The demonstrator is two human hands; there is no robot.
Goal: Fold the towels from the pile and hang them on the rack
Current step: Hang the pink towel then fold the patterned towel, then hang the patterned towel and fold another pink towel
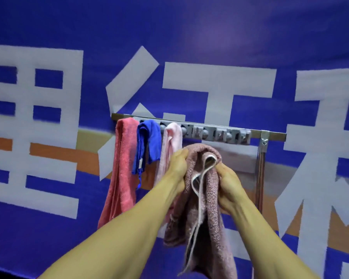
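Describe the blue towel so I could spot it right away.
Find the metal rack mounted on the blue wall with big white characters. Three towels hang at its left end; the blue towel is the middle one, between the coral towel and the pale pink towel. It is the shortest and the only blue one.

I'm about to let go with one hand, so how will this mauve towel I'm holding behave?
The mauve towel looks floppy: it sags in folds below both hands. Its thick loop pile suggests some weight, so it may slide off one-handed. The trailing white-trimmed edge could swing.

Large white characters, "里" and "行" readable, span the blue banner [189, 27].
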